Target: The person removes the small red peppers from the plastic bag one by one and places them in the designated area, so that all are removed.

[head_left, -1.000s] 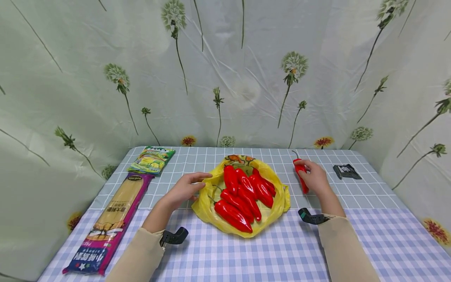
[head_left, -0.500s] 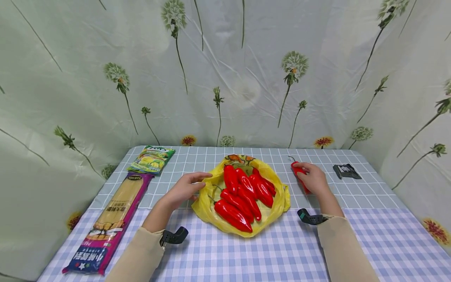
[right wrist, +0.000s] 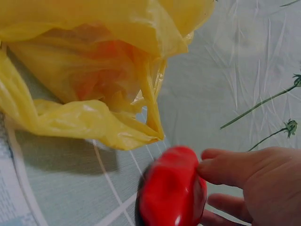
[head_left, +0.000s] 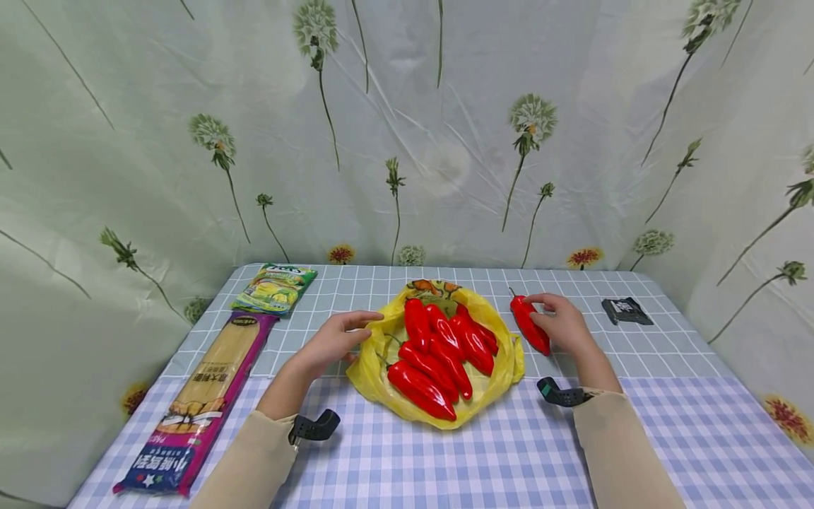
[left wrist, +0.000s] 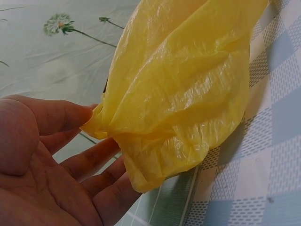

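Our right hand [head_left: 562, 324] rests its fingertips against one side of a long, glossy red pepper with a thin dark stem [head_left: 530, 326]; the grip is loosely parted and not wrapped around it. Whether the pepper bears fully on the table [head_left: 445, 474] we cannot tell, since it is blurred in the right wrist view. It sits just outside a crinkled yellow plastic bag [head_left: 367, 382], to the right of its rim, with a narrow gap between.

What has just changed is the pepper: a second ago it lay mostly under our fingers, further right, and now it shows almost whole, tilted and closer to the bag. For the work in hand, we judge this brings it near the other shiny red peppers [head_left: 416, 390] heaped inside, though lifting it would call for a firmer hold.

Our left hand [head_left: 333, 343] has not shifted; its grip is narrow, thumb and finger pinching the bag's left edge. Further out lie a long purple-edged pasta packet [head_left: 210, 375], a green-and-yellow pouch [head_left: 275, 288] beyond its far end, and a small black packet [head_left: 626, 309] off to the right.
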The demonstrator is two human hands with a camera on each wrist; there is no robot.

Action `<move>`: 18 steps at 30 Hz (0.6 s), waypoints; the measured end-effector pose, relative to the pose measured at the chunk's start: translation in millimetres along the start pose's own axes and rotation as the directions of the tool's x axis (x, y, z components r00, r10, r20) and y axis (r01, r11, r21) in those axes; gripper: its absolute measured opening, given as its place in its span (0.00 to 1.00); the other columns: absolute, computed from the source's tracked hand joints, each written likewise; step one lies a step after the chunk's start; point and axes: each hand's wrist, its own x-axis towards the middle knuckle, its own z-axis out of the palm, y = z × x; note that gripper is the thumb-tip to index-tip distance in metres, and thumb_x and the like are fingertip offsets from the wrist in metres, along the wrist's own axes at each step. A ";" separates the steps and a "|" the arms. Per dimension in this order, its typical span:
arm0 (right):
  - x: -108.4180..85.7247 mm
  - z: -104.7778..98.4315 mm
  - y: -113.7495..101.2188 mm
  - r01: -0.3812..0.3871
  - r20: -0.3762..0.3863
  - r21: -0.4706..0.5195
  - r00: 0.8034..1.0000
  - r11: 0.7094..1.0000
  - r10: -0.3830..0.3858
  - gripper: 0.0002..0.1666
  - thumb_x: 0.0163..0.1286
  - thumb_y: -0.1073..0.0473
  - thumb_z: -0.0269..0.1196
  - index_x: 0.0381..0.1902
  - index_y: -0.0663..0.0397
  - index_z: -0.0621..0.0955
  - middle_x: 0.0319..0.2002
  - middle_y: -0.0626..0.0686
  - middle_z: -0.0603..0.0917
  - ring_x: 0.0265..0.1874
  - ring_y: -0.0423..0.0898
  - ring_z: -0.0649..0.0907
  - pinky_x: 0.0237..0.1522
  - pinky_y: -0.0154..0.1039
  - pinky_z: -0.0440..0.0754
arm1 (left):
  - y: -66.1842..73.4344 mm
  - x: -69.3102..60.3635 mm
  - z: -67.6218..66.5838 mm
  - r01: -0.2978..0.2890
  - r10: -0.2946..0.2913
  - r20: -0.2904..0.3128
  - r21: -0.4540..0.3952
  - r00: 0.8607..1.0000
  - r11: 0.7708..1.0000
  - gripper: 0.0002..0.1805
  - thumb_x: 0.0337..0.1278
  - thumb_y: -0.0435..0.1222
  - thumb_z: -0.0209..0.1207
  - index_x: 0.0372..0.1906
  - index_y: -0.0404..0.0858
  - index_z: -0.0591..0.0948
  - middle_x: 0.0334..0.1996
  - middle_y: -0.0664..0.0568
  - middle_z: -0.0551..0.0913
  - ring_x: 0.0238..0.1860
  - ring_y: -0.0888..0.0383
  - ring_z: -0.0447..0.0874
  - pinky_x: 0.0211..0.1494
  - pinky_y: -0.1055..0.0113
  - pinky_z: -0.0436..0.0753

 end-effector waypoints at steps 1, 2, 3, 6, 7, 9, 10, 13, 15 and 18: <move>-0.4 -0.3 -0.2 0.005 0.013 0.002 1.000 1.000 -0.005 0.27 0.73 0.56 0.58 0.69 0.51 0.73 0.70 0.69 0.67 0.67 0.68 0.68 0.55 0.57 0.82 | 0.3 -0.3 0.1 0.000 0.000 0.001 0.000 1.000 1.000 0.20 0.71 0.36 0.53 0.64 0.50 0.79 0.69 0.48 0.74 0.52 0.51 0.77 0.39 0.64 0.84; -0.7 -0.5 -0.4 0.005 0.024 0.004 1.000 1.000 -0.006 0.27 0.73 0.57 0.59 0.69 0.51 0.73 0.70 0.69 0.67 0.67 0.68 0.68 0.55 0.56 0.82 | 0.6 -0.4 0.1 -0.001 0.001 0.002 -0.001 1.000 1.000 0.20 0.71 0.36 0.53 0.64 0.50 0.79 0.69 0.48 0.74 0.51 0.51 0.77 0.39 0.64 0.84; -1.0 -0.5 -0.8 0.003 0.033 0.006 0.999 1.000 -0.004 0.28 0.72 0.57 0.59 0.69 0.51 0.72 0.70 0.68 0.67 0.66 0.68 0.69 0.55 0.56 0.82 | 0.8 -0.4 0.2 -0.002 0.002 0.002 -0.001 1.000 1.000 0.20 0.71 0.36 0.53 0.64 0.50 0.79 0.69 0.48 0.74 0.51 0.51 0.77 0.39 0.64 0.84; -1.2 0.6 -1.1 -0.001 0.044 0.011 0.999 1.000 0.001 0.28 0.73 0.57 0.58 0.69 0.52 0.72 0.69 0.69 0.68 0.65 0.68 0.70 0.56 0.56 0.82 | 0.3 -0.5 0.5 -0.001 0.001 0.001 0.000 1.000 1.000 0.20 0.71 0.36 0.53 0.63 0.50 0.79 0.69 0.48 0.74 0.52 0.51 0.78 0.39 0.64 0.85; -1.1 1.3 -1.2 0.000 0.046 0.008 0.999 1.000 0.000 0.28 0.73 0.56 0.58 0.69 0.52 0.71 0.69 0.69 0.68 0.65 0.68 0.70 0.56 0.56 0.82 | 0.1 -0.4 0.5 -0.002 0.002 0.001 0.001 1.000 1.000 0.20 0.71 0.36 0.53 0.63 0.50 0.79 0.69 0.48 0.74 0.53 0.52 0.78 0.40 0.64 0.85; -1.0 2.6 -1.4 0.002 0.053 0.004 0.999 1.000 -0.003 0.29 0.73 0.56 0.59 0.70 0.52 0.71 0.70 0.69 0.68 0.66 0.69 0.70 0.56 0.56 0.82 | -0.1 -0.5 0.6 0.000 0.000 0.000 0.002 1.000 1.000 0.20 0.71 0.36 0.53 0.63 0.50 0.79 0.69 0.48 0.74 0.53 0.51 0.78 0.40 0.64 0.85; -0.8 3.1 -1.5 0.004 0.056 0.001 0.998 1.000 -0.004 0.29 0.73 0.56 0.59 0.70 0.53 0.71 0.70 0.69 0.67 0.66 0.69 0.70 0.56 0.56 0.82 | -0.3 -0.4 0.6 0.001 -0.001 0.000 0.001 1.000 1.000 0.20 0.71 0.36 0.53 0.63 0.50 0.79 0.69 0.48 0.74 0.53 0.51 0.78 0.40 0.64 0.85; 0.0 4.1 -1.9 0.006 0.057 -0.008 0.998 1.000 -0.005 0.30 0.73 0.55 0.60 0.70 0.53 0.70 0.70 0.69 0.67 0.66 0.69 0.71 0.56 0.55 0.81 | -0.3 -0.4 0.6 0.001 -0.001 0.002 0.000 1.000 1.000 0.20 0.71 0.36 0.53 0.63 0.50 0.79 0.69 0.48 0.74 0.52 0.51 0.78 0.39 0.64 0.84; 0.6 3.8 -1.7 -0.001 0.049 -0.011 0.999 1.000 0.002 0.29 0.73 0.56 0.60 0.70 0.53 0.71 0.69 0.69 0.68 0.65 0.69 0.71 0.56 0.55 0.82 | -0.1 -0.3 0.5 0.000 0.000 0.001 0.000 1.000 1.000 0.20 0.71 0.36 0.53 0.63 0.50 0.79 0.69 0.48 0.74 0.52 0.52 0.78 0.39 0.64 0.84; 1.7 2.5 0.1 -0.013 0.028 -0.020 1.000 1.000 0.014 0.28 0.73 0.56 0.58 0.69 0.54 0.71 0.69 0.70 0.68 0.64 0.68 0.71 0.56 0.56 0.82 | 0.0 0.0 0.3 0.000 0.000 0.001 -0.002 1.000 1.000 0.20 0.71 0.36 0.53 0.63 0.50 0.79 0.68 0.48 0.75 0.51 0.52 0.78 0.39 0.65 0.84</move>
